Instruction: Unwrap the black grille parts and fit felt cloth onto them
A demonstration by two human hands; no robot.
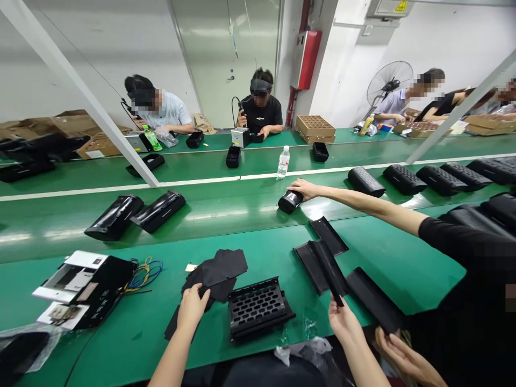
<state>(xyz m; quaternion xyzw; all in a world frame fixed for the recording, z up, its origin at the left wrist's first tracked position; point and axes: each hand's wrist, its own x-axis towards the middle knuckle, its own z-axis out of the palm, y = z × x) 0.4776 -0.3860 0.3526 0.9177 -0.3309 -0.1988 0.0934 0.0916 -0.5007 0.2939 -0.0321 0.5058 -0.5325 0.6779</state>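
Note:
My left hand [192, 307] rests at the table's near edge, its fingers curled on a pile of thin black fabric sheets [220, 270]. My right hand [342, 321] pinches the near end of a long, narrow black strip [331, 274], which lies across black trough-shaped panels [312, 259]. Between my hands sits a black perforated grille [256, 306]. At my right, a co-worker's arm in a black sleeve reaches over the belt to a black cylinder-shaped part [289, 201]. That person's other hand [403, 356] is by another black panel [373, 303].
Two glossy black housings [135, 214] lie on the green belt [242, 215] at left. Printed boxes [83, 290] and coloured wires [144, 273] sit near left. A water bottle [283, 161] stands mid-belt. Grilled parts [423, 179] line the right. People work at the far side.

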